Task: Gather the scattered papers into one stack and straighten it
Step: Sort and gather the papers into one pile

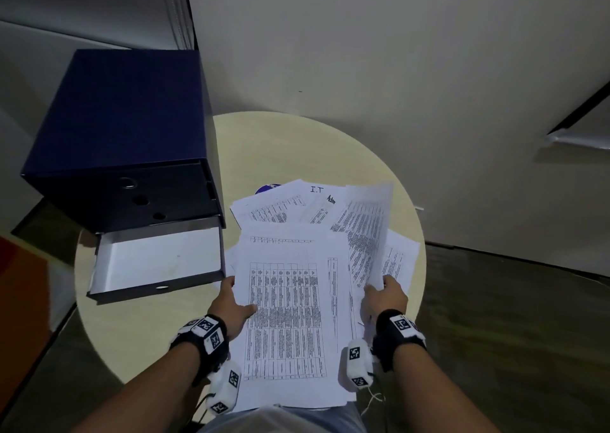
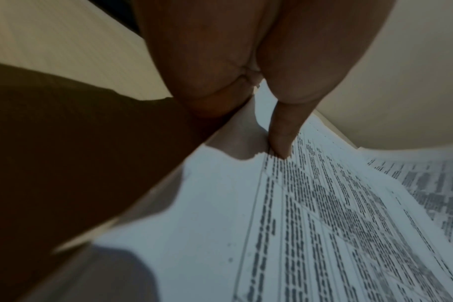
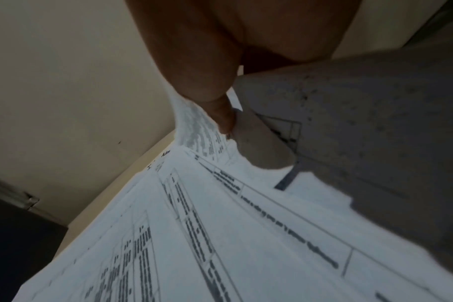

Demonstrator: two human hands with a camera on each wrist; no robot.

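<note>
Left hand (image 1: 232, 303) pinching left edge of papers (image 1: 290, 317), thumb on top. Right hand (image 1: 384, 297) gripping right edge plus a curled-up sheet (image 1: 366, 234). Papers fanned, uneven, over near side of round table (image 1: 297, 145). Blue drawer box (image 1: 125, 128) at left, bottom drawer (image 1: 158, 261) open.

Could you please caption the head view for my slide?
Both hands, left and right, grip printed white paper sheets above round beige table.
</note>
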